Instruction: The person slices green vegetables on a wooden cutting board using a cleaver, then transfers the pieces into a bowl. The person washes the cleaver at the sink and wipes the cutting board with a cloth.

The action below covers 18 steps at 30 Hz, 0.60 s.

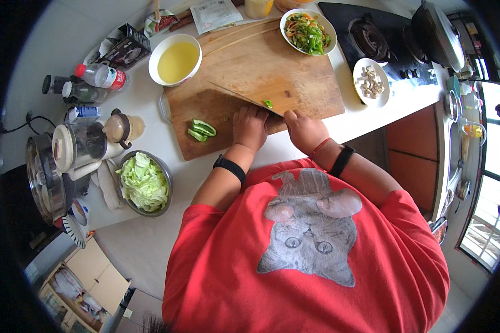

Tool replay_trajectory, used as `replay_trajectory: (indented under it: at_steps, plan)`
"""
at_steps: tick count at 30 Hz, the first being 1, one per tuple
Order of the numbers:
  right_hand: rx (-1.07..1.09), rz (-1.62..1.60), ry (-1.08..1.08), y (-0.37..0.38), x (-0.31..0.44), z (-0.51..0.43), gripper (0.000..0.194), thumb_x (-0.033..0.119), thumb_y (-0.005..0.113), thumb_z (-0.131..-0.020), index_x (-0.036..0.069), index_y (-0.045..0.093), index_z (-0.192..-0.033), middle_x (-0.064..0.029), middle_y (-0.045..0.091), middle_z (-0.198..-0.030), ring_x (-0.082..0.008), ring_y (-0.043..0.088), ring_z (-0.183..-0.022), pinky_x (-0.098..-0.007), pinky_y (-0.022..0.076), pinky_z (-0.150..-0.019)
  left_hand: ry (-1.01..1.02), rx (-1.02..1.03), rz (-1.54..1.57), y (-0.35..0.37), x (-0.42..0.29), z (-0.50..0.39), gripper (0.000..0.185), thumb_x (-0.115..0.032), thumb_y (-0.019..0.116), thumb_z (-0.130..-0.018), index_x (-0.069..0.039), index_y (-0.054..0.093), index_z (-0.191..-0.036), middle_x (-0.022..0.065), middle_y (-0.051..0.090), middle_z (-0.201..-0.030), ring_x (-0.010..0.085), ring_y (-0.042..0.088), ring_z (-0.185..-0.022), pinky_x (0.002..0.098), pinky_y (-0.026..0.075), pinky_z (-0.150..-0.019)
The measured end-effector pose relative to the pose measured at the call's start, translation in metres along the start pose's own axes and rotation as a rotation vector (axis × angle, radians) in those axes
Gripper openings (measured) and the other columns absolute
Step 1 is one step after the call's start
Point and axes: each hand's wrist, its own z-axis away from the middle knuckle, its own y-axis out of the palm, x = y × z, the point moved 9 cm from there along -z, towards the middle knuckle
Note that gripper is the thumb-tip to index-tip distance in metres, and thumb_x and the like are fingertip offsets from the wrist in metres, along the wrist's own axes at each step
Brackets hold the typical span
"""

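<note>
My right hand grips the handle end of a kitchen knife, whose blade slants to the upper left over a wooden cutting board. Close beside the blade, my left hand rests on the board's near part with its fingers curled down. Whatever lies beneath those fingers is hidden. A small cut piece of green pepper is on the far side of the blade. To the left of my left hand, larger green pepper pieces lie on the board.
A bowl of yellow liquid stands at the board's upper left. A bowl of shredded vegetables overlaps its upper right corner. Pale cut pieces fill a plate by the gas stove. Torn cabbage sits in a metal bowl at left.
</note>
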Motion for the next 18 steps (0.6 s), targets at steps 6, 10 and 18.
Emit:
replay_trajectory:
  at_steps: [6, 10, 18]
  plan:
    - [-0.028, -0.039, 0.047, -0.025, -0.006, 0.015, 0.011, 0.014, 0.048, -0.092, 0.007, 0.054, -0.098, -0.0137, 0.065, -0.090, -0.0348, 0.066, -0.076, -0.0455, 0.0531, -0.064, -0.021, 0.060, -0.002, 0.006, 0.002, 0.005, 0.011, -0.014, 0.062, -0.081, -0.014, 0.069, -0.090, 0.0053, 0.062, -0.094, 0.0279, 0.058, -0.093, 0.0450, 0.045, -0.079]
    - [0.028, -0.030, 0.051, -0.028, -0.007, 0.025, 0.011, 0.014, 0.048, -0.092, 0.007, 0.054, -0.099, -0.0133, 0.065, -0.090, -0.0342, 0.067, -0.076, -0.0451, 0.0535, -0.065, 0.009, 0.038, -0.012, 0.006, 0.001, 0.005, 0.011, -0.014, 0.062, -0.082, -0.014, 0.068, -0.091, 0.0048, 0.062, -0.093, 0.0279, 0.058, -0.092, 0.0448, 0.045, -0.077]
    - [0.126, 0.017, 0.054, -0.009, -0.009, 0.021, 0.014, 0.012, 0.046, -0.090, 0.007, 0.051, -0.103, -0.0153, 0.064, -0.091, -0.0352, 0.067, -0.078, -0.0455, 0.0546, -0.067, 0.009, -0.022, 0.012, 0.001, 0.001, 0.004, 0.018, -0.012, 0.062, -0.078, -0.016, 0.068, -0.094, 0.0051, 0.062, -0.094, 0.0285, 0.058, -0.092, 0.0448, 0.044, -0.077]
